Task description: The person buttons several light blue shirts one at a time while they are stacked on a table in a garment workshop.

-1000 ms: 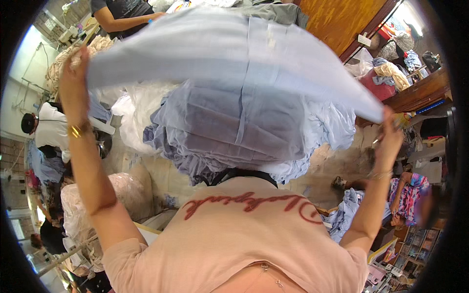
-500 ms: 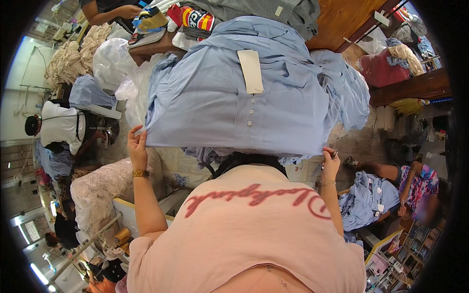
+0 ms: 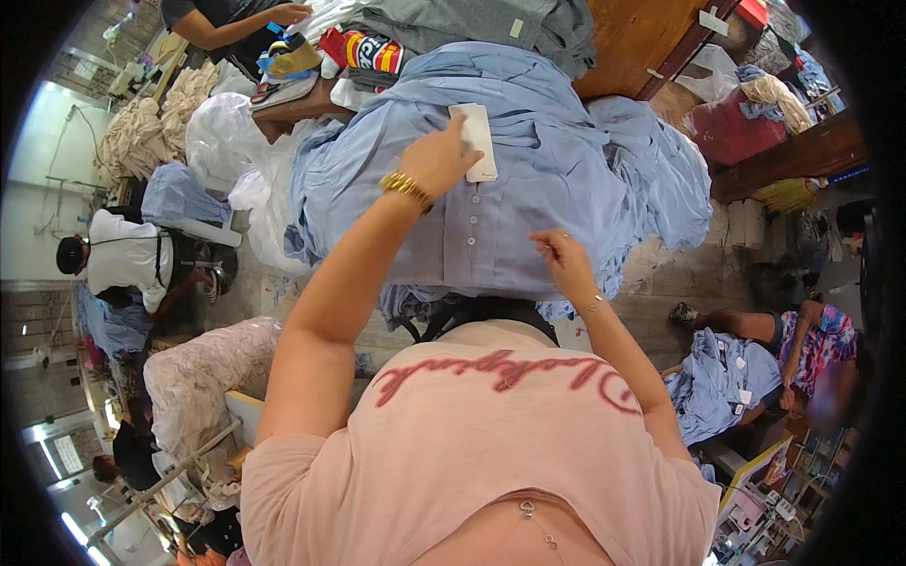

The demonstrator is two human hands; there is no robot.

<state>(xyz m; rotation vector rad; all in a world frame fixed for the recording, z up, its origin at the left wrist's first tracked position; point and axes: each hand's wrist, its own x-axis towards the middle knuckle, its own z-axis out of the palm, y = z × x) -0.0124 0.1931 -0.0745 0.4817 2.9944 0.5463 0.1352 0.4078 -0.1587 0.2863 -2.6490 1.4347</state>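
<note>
A light blue buttoned shirt [image 3: 377,245] lies spread on top of a heap of similar blue garments in front of me. On its front rests a pale, narrow card [image 3: 480,141], just above a short row of small white buttons. My left hand [image 3: 439,162], with a gold bracelet at the wrist, reaches across the shirt. Its thumb and fingertips touch the card's left side and are apart from each other. Over the shirt's lower right part is my right hand [image 3: 569,267], its fingers curled inward; whatever is in them is too small to make out.
Grey fabric [image 3: 472,28] and a colourful printed package [image 3: 373,52] lie beyond the heap, beside a wooden panel [image 3: 628,47]. Clear plastic bags [image 3: 222,132] are at the left. Seated co-workers are at left and right, the right one by more blue garments [image 3: 722,387].
Both hands have left the shirt's lower corners. The left moved inward and away from me onto the card; the right moved inward over the shirt. The card has stayed in place.
</note>
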